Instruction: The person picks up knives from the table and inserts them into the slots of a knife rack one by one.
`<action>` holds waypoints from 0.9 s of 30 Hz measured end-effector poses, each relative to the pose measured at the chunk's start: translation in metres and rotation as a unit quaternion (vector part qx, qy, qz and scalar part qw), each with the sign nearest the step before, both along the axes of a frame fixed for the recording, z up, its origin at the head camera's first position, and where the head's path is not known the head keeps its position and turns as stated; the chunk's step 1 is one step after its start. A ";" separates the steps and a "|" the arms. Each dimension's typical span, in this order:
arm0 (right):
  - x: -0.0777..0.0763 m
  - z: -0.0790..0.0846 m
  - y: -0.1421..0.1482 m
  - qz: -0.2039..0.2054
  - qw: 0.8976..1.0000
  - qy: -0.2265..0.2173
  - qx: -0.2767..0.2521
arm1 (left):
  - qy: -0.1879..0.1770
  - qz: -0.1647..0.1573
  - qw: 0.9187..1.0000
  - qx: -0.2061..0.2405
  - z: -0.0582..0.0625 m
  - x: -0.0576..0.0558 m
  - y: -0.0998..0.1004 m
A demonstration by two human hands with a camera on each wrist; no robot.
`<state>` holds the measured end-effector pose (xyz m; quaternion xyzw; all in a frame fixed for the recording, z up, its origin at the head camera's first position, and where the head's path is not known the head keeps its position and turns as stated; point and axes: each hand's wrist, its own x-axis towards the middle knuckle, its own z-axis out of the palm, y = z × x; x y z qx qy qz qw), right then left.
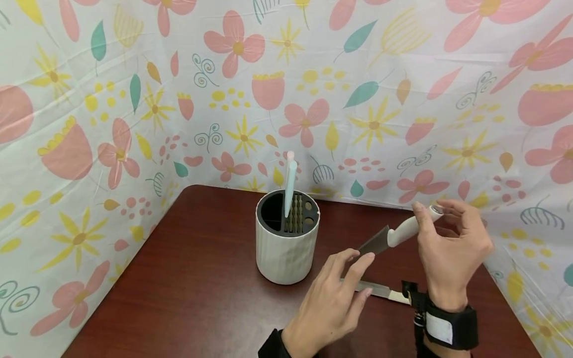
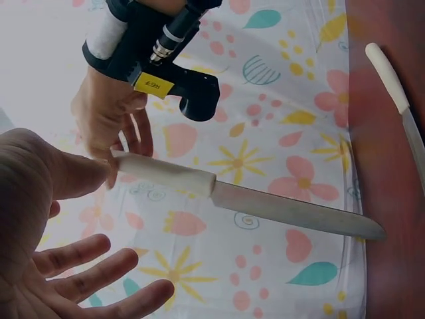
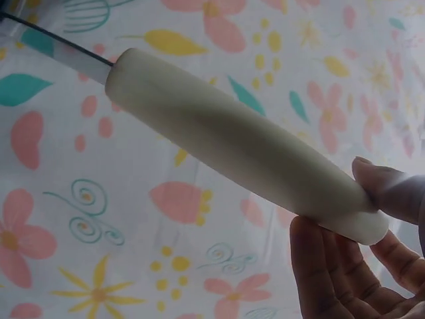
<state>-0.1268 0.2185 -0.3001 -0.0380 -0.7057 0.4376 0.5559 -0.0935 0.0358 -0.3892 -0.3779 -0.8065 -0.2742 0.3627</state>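
Sm. yellow rect. label (image 2: 154,84) on blk plastic wrist-cam mount (image 2: 193,81): dark chars, too tiny/blurry to read w/ certainty.

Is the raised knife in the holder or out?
Out: the right hand pinches the knife by its handle, away from the holder; the left wrist view shows its whole blade.

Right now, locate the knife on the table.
In the head view, the knife lies lower right on the table, between the left hand and the right wrist's strap.
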 end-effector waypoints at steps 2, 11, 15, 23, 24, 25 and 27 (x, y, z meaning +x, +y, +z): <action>-0.002 -0.001 -0.001 0.009 1.000 0.017 0.010 | -0.007 -0.003 1.000 0.004 0.002 -0.001 0.000; 0.005 0.000 -0.016 0.049 0.997 0.050 0.021 | -0.025 -0.031 0.999 0.032 0.005 -0.004 0.003; 0.011 0.003 -0.024 0.071 0.995 0.066 0.025 | -0.038 -0.037 0.998 0.042 0.006 -0.006 0.004; 0.017 0.008 -0.041 0.109 0.989 0.094 0.025 | -0.063 -0.062 0.993 0.072 0.011 -0.014 0.003; 0.018 0.008 -0.042 0.109 0.989 0.092 0.030 | -0.064 -0.063 0.993 0.075 0.011 -0.015 0.003; 0.019 0.008 -0.044 0.111 0.989 0.093 0.033 | -0.065 -0.064 0.993 0.077 0.012 -0.015 0.002; 0.020 0.008 -0.046 0.118 0.987 0.098 0.037 | -0.069 -0.066 0.992 0.080 0.012 -0.016 0.002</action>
